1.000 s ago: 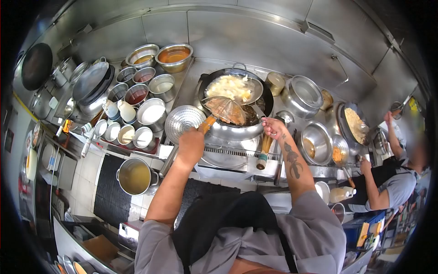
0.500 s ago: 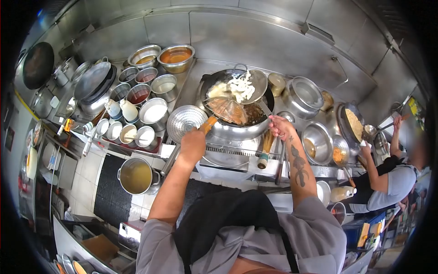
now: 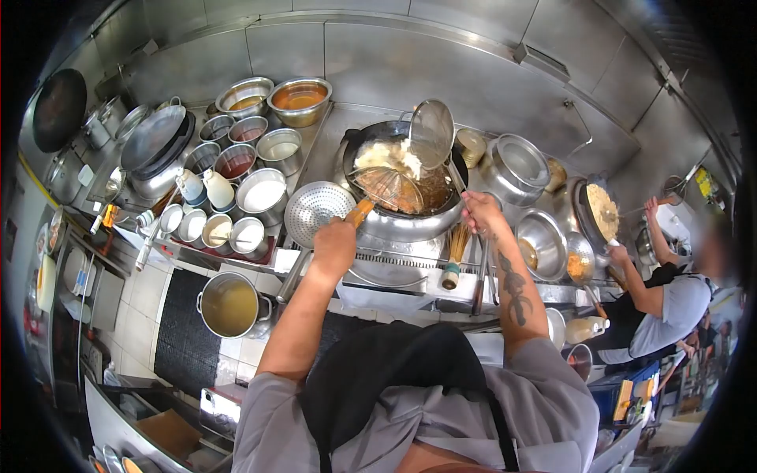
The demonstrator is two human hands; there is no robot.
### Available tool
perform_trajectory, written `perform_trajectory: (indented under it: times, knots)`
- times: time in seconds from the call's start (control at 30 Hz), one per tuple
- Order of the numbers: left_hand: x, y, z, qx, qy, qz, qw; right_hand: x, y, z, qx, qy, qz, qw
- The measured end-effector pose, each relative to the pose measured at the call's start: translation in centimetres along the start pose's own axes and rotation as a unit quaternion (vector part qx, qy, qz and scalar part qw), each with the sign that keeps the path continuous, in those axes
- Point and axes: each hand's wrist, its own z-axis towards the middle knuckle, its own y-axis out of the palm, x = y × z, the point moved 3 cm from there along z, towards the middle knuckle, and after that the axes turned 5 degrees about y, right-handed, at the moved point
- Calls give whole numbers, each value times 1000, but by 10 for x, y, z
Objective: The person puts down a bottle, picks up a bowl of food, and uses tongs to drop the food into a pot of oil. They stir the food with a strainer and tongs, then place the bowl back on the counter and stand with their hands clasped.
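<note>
My left hand [image 3: 335, 243] is closed round the wooden handle of a wire skimmer [image 3: 388, 188]. The skimmer's wire head lies over the wok [image 3: 446, 203], with brown food or liquid showing beneath. In my right hand [image 3: 479, 211] is the handle of a fine-mesh strainer [image 3: 432, 130], tilted steeply above the wok's far side. Pale food pieces [image 3: 411, 160] come off the strainer's left edge, beside more pale food [image 3: 377, 153] in the wok. A perforated metal skimmer [image 3: 303, 214] sits just left of the wok, beyond my left hand.
Steel containers of sauces and a bowl of orange liquid [image 3: 300, 98] stand to the left. A bamboo brush [image 3: 455, 258] leans at the stove's front edge. Steel bowls [image 3: 541, 244] are at right, near a co-worker [image 3: 662, 303] by another wok. A stockpot [image 3: 229, 303] stands below the counter.
The mesh strainer has turned from nearly level to steeply tilted, and the pale food has slid off it toward the wok. My left hand and the wire skimmer have barely moved.
</note>
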Motion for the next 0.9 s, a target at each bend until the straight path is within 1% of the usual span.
perform_trajectory:
  times: [0.1, 0.2, 0.27, 0.3, 0.37, 0.4, 0.43, 0.53, 0.57, 0.63, 0.67, 0.73, 0.77, 0.83, 0.9]
  knots:
    - [1, -1, 0, 1, 4, -4, 1000, -10, 0, -6, -10, 0, 24, 1000]
    - [2, -2, 0, -3, 9, -3, 1000, -25, 10, -19, -3, -18, 20, 1000]
    - [4, -3, 1, -5, 11, -4, 1000, -33, 18, -21, -25, -40, -2, 999]
    - [5, -3, 0, -8, 10, -4, 1000, -34, 22, -21, -24, -39, -1, 999]
    - [5, -2, 1, -17, 11, 1, 1000, -37, 33, -19, -50, -23, -11, 998]
    - [6, -1, 1, -26, 9, 6, 1000, -37, 38, -16, -41, -3, -17, 999]
    - [6, 1, 1, -27, 11, 6, 1000, -32, 40, -8, -39, -2, -17, 999]
    - [5, 3, -1, -24, 11, -10, 1000, -20, 48, 8, -54, 6, -76, 996]
    - [5, 3, -2, -27, 9, -8, 1000, -17, 48, 9, -54, 6, -76, 996]
    - [3, 6, -3, -32, 5, -6, 999, -12, 40, 10, 13, -22, -56, 998]
    - [0, 10, -4, -26, 3, -10, 1000, -10, 33, 10, 12, -21, -57, 998]
    - [-1, 13, -6, -25, 1, -14, 1000, -9, 10, 6, 60, -44, -59, 996]
    - [-1, 12, -6, -25, -4, -16, 1000, -8, 1, 4, 60, -41, -58, 996]
    - [2, 9, -4, -27, -8, -20, 999, -7, -19, -1, 108, -49, -147, 982]
    - [3, 6, -2, -33, -11, -10, 999, -1, -33, -6, 121, -47, -159, 979]
